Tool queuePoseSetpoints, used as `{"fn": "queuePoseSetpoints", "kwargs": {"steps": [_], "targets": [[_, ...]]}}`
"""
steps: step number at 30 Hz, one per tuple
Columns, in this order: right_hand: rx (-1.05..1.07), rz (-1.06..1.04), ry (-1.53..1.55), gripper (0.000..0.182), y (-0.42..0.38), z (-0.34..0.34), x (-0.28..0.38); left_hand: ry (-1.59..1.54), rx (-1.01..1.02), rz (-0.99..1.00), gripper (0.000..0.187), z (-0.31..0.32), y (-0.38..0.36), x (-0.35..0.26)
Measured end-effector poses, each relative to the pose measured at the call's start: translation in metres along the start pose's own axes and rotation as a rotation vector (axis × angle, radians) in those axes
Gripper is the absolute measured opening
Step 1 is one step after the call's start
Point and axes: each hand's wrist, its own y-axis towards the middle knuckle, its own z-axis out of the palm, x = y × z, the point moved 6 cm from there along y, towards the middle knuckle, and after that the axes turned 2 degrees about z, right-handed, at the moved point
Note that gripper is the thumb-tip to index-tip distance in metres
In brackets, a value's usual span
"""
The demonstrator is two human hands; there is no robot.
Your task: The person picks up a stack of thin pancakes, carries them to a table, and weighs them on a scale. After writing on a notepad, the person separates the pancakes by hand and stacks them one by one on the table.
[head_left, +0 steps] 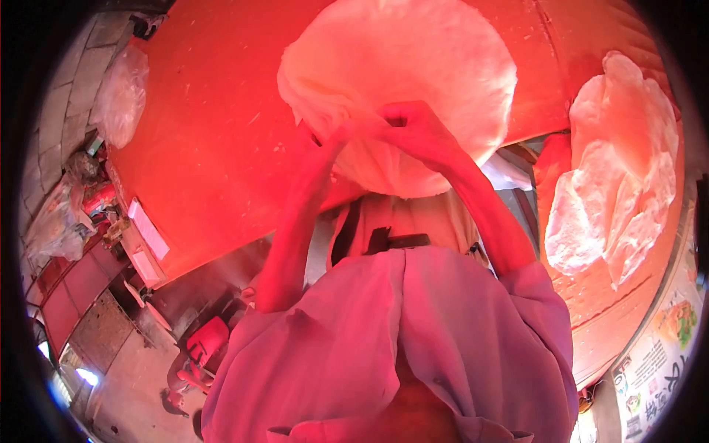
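A large, thin, pale round sheet (443,66) lies over the edge of the red-covered table, its near part hanging down in front of the body. My left hand (323,140) is closed on the gathered, wrinkled left part of the sheet. Close beside it, my right hand (410,122) is pinched on the sheet's near part, fingers curled. The fingertips of both hands are partly hidden by the folds and by the strong red light.
The red table (214,140) spans the top. Crumpled pale sheets (628,162) lie on the right. Plastic bags (122,96) are at the far left. A printed banner (657,362) stands at lower right, and a red stool (207,340) at lower left.
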Motion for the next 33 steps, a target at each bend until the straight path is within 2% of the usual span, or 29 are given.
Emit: {"fn": "queuePoseSetpoints", "kwargs": {"steps": [1,4,6,8,9,12,14,16,17,18,19,20,21,22,23,25,27,29,31,33], "targets": [[0.004,-0.057,-0.035,0.014,0.002,0.002,0.000,-0.035,0.001,-0.006,0.050,0.002,-0.002,-0.003],[-0.098,-0.045,-0.178,0.015,0.005,-0.003,0.000,-0.120,-0.011,-0.002,0.049,0.008,-0.006,-0.011],[-0.237,-0.174,-0.239,0.017,-0.004,0.012,0.013,-0.087,-0.040,-0.011,0.044,0.011,-0.004,-0.006],[-0.250,-0.296,-0.457,0.021,0.006,0.029,0.014,-0.047,-0.039,-0.045,0.038,0.004,-0.002,0.009],[-0.192,-0.346,-0.645,0.025,0.017,0.034,0.006,-0.026,-0.024,-0.067,0.035,-0.004,-0.002,0.015],[-0.248,-0.238,-0.357,0.022,0.007,-0.002,0.013,-0.273,0.345,-0.052,0.024,-0.022,-0.008,0.005],[-0.324,-0.209,-0.048,0.018,-0.009,-0.048,0.025,-0.374,0.446,-0.040,0.025,-0.015,-0.013,0.010],[-0.462,-0.392,0.164,0.018,-0.033,-0.102,0.044,-0.392,0.388,-0.028,0.034,-0.008,-0.016,0.020],[-0.578,0.052,0.016,0.014,-0.078,-0.127,0.081,-0.400,0.306,-0.050,0.038,-0.013,-0.013,0.029],[-0.643,-0.328,0.294,0.018,-0.102,-0.150,0.089,-0.409,0.225,-0.070,0.043,-0.017,-0.011,0.037],[-0.826,-0.237,0.011,0.027,-0.134,-0.184,0.095,-0.418,0.096,-0.117,0.047,-0.028,-0.005,0.051],[-1.121,-0.376,-0.278,0.024,-0.179,-0.227,0.080,-0.412,0.048,-0.152,0.049,-0.029,-0.003,0.055],[-1.016,-0.412,0.118,0.027,-0.214,-0.242,0.102,-0.408,-0.001,-0.187,0.051,-0.029,-0.002,0.057],[-1.246,-0.548,0.260,0.025,-0.262,-0.246,0.106,-0.392,0.032,-0.214,0.052,-0.025,-0.004,0.053],[-1.348,-0.352,0.239,0.016,-0.286,-0.228,0.131,-0.374,0.064,-0.243,0.053,-0.022,-0.007,0.046],[-1.349,-0.444,0.392,0.026,-0.347,-0.260,0.105,-0.331,0.124,-0.297,0.054,-0.015,-0.015,0.032],[-1.331,-0.544,0.544,0.039,-0.427,-0.292,0.060,-0.314,0.274,-0.244,0.055,-0.007,-0.019,0.028],[-1.433,-0.632,0.508,0.042,-0.485,-0.294,0.004,-0.332,0.475,-0.114,0.054,-0.001,-0.021,0.029],[-1.724,-0.577,0.453,0.037,-0.551,-0.308,-0.109,-0.336,0.561,-0.049,0.053,-0.007,-0.021,0.029],[-1.042,-0.783,0.568,0.032,-0.548,-0.288,-0.191,-0.326,0.531,-0.059,0.051,-0.005,-0.018,0.028]]}}
